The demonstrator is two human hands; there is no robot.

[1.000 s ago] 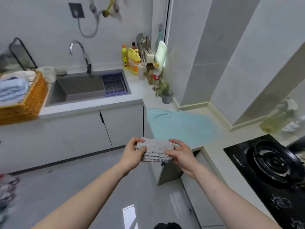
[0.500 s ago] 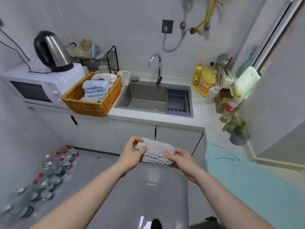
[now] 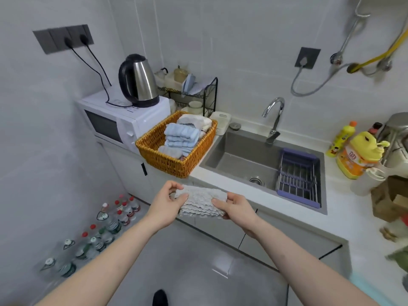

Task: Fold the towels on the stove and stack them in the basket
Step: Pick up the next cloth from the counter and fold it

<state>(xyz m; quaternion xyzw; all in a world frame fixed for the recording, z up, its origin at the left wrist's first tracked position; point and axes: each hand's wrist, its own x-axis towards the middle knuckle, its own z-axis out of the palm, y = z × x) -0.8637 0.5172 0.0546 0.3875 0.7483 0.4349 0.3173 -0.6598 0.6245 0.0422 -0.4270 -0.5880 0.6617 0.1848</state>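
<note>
Both hands out front, w/ a folded grey towel [image 3: 200,203] stretched between them, held in the air near the counter edge [image 3: 223,181]. Left hand [image 3: 167,205] grips the towel's left end, fingers curled over the top, thumb on the near side. Right hand [image 3: 235,206] pinches the right end, thumb on top, fingers tucked under. Towel looks folded into several layers, wavy edges showing on the near side.

Basket [image 3: 174,161], orange wicker, sits on the counter further back & a bit left of the hands, between the microwave [image 3: 120,122] and the sink [image 3: 254,160]. Inside it: a stack of folded blue towels [image 3: 180,138] toward the right side, a pale folded one [image 3: 195,121] at the far end. Kettle [image 3: 138,81] stands on the microwave. Purple drain rack [image 3: 298,175] sits in the sink's right part, tap [image 3: 273,115] behind. Yellow bottles [image 3: 353,154] far right on the counter. Water bottles [image 3: 106,226] on the floor, lower left.
</note>
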